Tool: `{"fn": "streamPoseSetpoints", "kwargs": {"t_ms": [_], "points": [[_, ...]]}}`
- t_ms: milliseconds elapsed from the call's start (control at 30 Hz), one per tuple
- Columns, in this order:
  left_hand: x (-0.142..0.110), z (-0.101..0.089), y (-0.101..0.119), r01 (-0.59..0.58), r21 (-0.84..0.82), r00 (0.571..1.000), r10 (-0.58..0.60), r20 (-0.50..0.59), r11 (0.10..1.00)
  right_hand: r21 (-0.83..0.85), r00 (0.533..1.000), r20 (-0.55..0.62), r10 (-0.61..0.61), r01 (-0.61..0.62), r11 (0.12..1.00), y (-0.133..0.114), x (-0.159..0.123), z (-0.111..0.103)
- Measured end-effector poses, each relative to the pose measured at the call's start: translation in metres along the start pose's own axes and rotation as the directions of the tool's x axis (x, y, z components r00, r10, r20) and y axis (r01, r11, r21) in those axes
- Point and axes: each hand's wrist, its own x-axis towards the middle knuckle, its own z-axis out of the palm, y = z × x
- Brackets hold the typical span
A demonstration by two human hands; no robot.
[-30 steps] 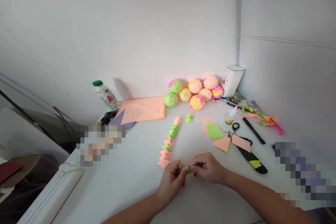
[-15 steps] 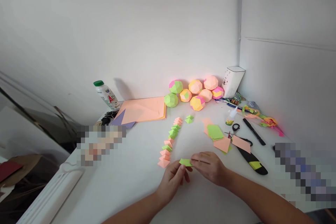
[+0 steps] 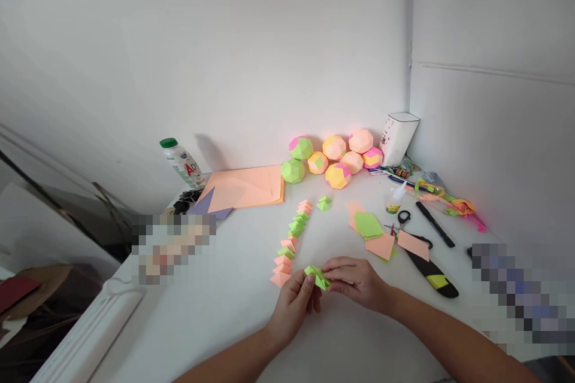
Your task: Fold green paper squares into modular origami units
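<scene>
Left hand (image 3: 293, 298) and right hand (image 3: 360, 282) pinch the green folded paper (image 3: 318, 278), fingers closed at its left and right edges, right of the paper row (image 3: 289, 243); light, even pressure should suit its creases

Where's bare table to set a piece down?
Widest: the table left of the folded-paper row, in front of the peach sheets. Narrower: beyond the held green paper, between that row and the loose squares. Crowded: the right side, with glue bottle and scissors, and the back, with paper balls.
</scene>
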Motion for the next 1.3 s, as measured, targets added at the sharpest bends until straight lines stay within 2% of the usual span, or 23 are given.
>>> {"fn": "streamPoseSetpoints", "kwargs": {"t_ms": [167,367,533,700,833,967,1067,1300], "points": [[0.000,-0.001,-0.003,-0.016,0.045,1.000,0.017,-0.022,0.999,0.005,0.997,-0.066,0.048,-0.048,0.999,0.000,-0.001,0.002],[0.001,-0.001,-0.003,-0.013,0.060,0.999,0.016,-0.050,0.998,0.008,0.998,-0.047,0.035,-0.035,0.999,0.000,-0.004,0.004],[0.000,-0.002,-0.003,-0.006,0.071,0.998,0.010,-0.065,0.997,0.110,0.987,-0.078,0.140,-0.131,0.985,-0.002,-0.003,0.007],[0.000,-0.002,-0.001,-0.014,0.027,1.000,0.014,-0.012,1.000,0.260,0.970,-0.024,0.241,-0.227,0.939,-0.004,-0.002,0.012],[0.001,-0.002,-0.002,0.018,-0.066,0.999,-0.020,-0.037,0.998,0.157,0.989,-0.029,0.143,-0.137,0.978,-0.002,-0.005,0.012],[0.003,-0.003,-0.004,0.044,-0.110,0.998,-0.048,-0.032,0.993,-0.055,0.996,0.091,-0.012,0.017,0.998,-0.003,-0.007,0.011],[0.002,-0.003,-0.003,0.043,-0.080,0.999,-0.044,-0.005,0.996,-0.189,0.993,0.106,-0.046,0.066,0.980,-0.007,-0.005,0.012],[0.001,0.000,0.002,0.081,0.038,0.996,-0.082,0.028,0.996,-0.157,0.997,0.053,-0.060,0.068,0.985,-0.008,-0.004,0.012]]}}
